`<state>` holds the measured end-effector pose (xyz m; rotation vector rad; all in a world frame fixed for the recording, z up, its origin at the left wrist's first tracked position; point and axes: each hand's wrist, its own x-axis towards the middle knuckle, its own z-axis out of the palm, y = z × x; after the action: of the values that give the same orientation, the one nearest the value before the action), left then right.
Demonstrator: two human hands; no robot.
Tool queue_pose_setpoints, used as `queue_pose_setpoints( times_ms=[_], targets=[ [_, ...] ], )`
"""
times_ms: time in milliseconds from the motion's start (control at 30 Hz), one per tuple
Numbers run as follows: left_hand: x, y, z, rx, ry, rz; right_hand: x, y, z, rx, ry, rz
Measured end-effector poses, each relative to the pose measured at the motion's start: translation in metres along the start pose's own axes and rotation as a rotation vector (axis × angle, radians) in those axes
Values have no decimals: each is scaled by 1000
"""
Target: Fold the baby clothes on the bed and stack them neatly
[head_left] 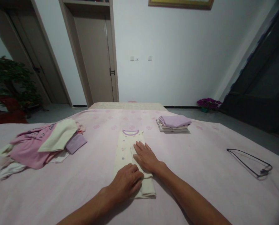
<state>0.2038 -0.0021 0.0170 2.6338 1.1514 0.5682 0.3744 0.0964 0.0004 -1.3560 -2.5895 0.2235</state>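
Observation:
A cream child's shirt (121, 154) with small printed hearts and a lilac neckline lies in front of me, collar pointing away. Its right side is folded inward over the body, with a sleeve lying down along it. My right hand (146, 157) rests flat on the folded part, fingers stretched out. Nearer to me, my left hand (128, 182) is closed, its curled fingers on the shirt's fabric by the sleeve. The hands cover part of the shirt's middle and lower left.
A loose heap of clothes (33, 147) lies at the left of the pink-covered table (92, 187). Folded clothes (174, 122) are stacked at the back right, a lilac piece on top. A black wire frame, probably a hanger (249, 155), lies at the right.

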Motion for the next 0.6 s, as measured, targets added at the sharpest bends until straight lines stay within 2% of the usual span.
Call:
queue_pose_setpoints(
  times_ms=[100, 167, 233, 300, 500, 600],
  targets=[
    [-1, -13, -6, -78, 58, -26, -10, -9, 1, -7, -31, 18],
    [-3, -25, -9, -98, 149, -71, -16, -14, 0, -13, -47, 10],
    [-6, -39, -9, -72, 232, -111, -23, -18, -1, -8, -58, -24],
    [-12, -52, -5, 2, 253, -130, -30, -22, -2, 3, -65, -52],
    [-30, -73, 13, 235, 11, -133, -45, -30, -2, 48, -62, -69],
    [-33, -76, 18, 273, 1, -134, -49, -31, -2, 64, -65, -84]
  ],
)
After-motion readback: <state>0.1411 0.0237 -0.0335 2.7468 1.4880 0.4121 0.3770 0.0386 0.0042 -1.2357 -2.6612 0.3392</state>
